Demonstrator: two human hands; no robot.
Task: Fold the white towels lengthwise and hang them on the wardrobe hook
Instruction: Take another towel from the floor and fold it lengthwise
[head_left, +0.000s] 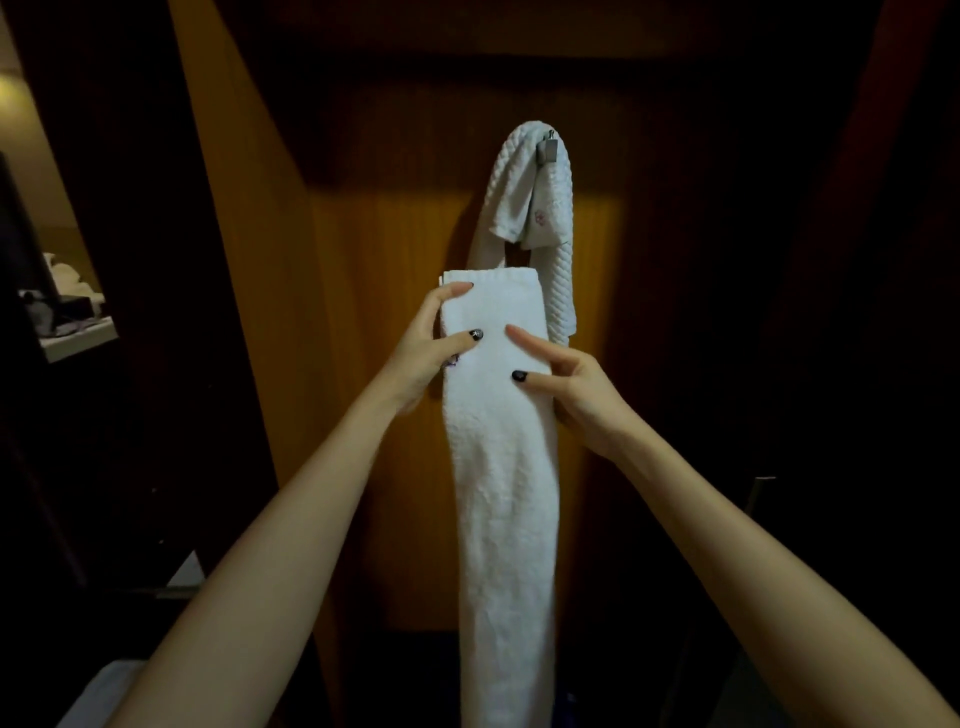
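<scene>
Wooden wardrobe (363, 234) behind; left hand (423, 353) and right hand (569, 389) apparently pinch the folded towel (498, 467).

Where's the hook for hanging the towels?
In the head view, the metal hook sits right of centre near the top, on the wooden panel, a ribbed towel draped over it, above the folded towel.

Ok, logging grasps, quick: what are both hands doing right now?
Left hand: grips the folded towel.
Right hand: pinches the folded towel's right edge.

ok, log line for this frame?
folded towel: held up, not hung | left hand: grips left edge | right hand: pinches right edge | hook: holds ribbed towel
</scene>
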